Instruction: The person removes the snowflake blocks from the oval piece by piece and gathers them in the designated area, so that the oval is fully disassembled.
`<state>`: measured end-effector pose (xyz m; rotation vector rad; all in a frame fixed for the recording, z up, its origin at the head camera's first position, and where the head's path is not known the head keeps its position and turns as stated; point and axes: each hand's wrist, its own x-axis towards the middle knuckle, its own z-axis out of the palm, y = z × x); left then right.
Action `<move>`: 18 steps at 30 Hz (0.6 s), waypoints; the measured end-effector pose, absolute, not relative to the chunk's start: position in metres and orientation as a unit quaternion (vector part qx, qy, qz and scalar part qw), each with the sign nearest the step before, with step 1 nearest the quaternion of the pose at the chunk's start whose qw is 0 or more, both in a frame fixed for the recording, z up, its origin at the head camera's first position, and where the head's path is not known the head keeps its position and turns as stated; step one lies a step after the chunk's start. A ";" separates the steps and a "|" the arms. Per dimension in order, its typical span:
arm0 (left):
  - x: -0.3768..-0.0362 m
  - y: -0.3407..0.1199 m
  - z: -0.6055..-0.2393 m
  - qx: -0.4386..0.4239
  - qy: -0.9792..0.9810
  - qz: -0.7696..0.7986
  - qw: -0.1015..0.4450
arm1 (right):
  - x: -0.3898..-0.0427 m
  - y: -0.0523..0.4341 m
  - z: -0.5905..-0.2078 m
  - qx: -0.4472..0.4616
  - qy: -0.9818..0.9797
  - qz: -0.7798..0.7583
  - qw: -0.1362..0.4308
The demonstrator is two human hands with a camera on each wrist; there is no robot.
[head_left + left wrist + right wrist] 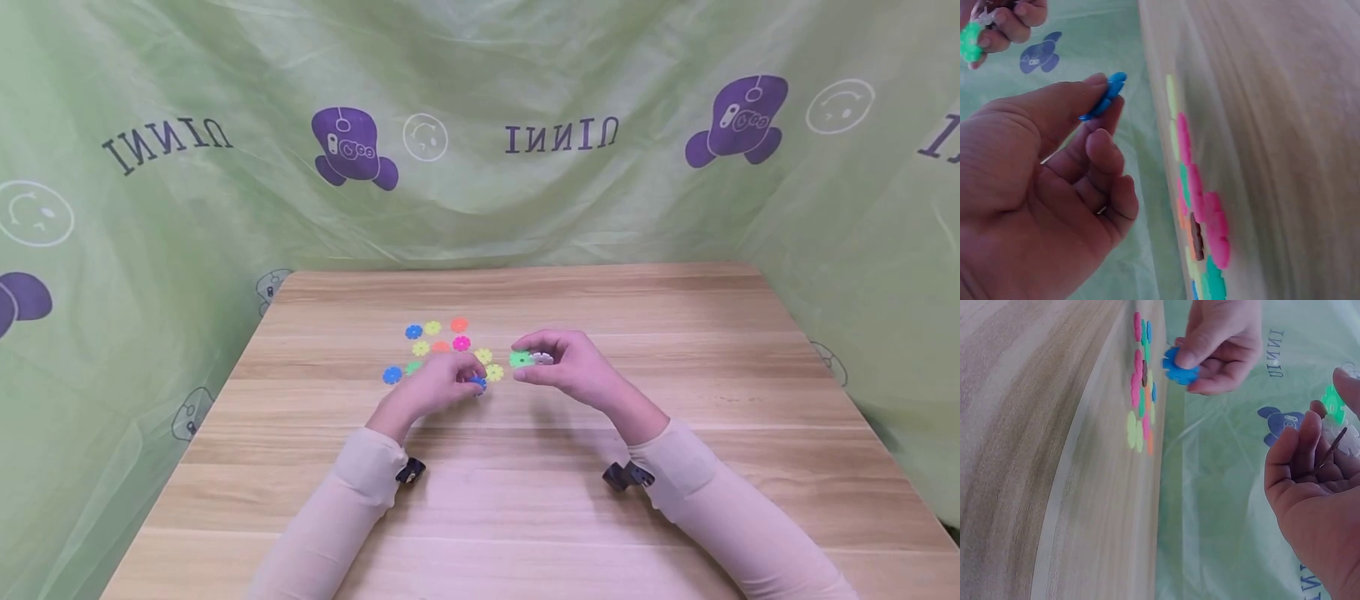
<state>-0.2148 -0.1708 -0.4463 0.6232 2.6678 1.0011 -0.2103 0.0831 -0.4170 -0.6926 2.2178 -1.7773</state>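
Note:
My left hand [450,382] pinches a blue flower-shaped disc [1105,95] between thumb and fingers, just above the table. That blue disc [1180,366] shows in the right wrist view too. To its right, my right hand [558,362] holds a green disc [519,359] joined to a white disc [543,358] at the fingertips. The green disc [1333,404] sits beyond the right palm. Several loose discs lie flat behind the hands: blue [392,375], yellow [432,327], orange [459,324], pink [461,342].
A wooden table [525,500] carries everything. A green printed cloth [480,125] hangs behind and at both sides. Small black wrist cameras [628,475] sit under both sleeves.

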 end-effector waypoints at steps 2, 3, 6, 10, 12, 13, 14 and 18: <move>-0.216 -0.171 -0.449 0.211 0.911 0.335 0.116 | -0.210 0.083 -0.417 -0.236 0.751 -0.606 0.110; -0.216 -0.171 -0.450 0.211 0.912 0.331 0.118 | -0.210 0.083 -0.417 -0.236 0.750 -0.608 0.112; -0.218 -0.172 -0.453 0.205 0.916 0.318 0.132 | -0.210 0.083 -0.418 -0.237 0.747 -0.610 0.118; -0.220 -0.172 -0.456 0.210 0.919 0.299 0.151 | -0.210 0.084 -0.418 -0.240 0.746 -0.611 0.117; -0.220 -0.171 -0.457 0.211 0.919 0.295 0.156 | -0.210 0.084 -0.418 -0.240 0.744 -0.613 0.117; -0.220 -0.171 -0.458 0.211 0.919 0.293 0.158 | -0.210 0.084 -0.418 -0.241 0.742 -0.614 0.118; -0.221 -0.171 -0.458 0.211 0.919 0.291 0.160 | -0.210 0.083 -0.418 -0.241 0.741 -0.616 0.118; -0.221 -0.172 -0.459 0.206 0.921 0.287 0.163 | -0.209 0.083 -0.417 -0.238 0.737 -0.620 0.125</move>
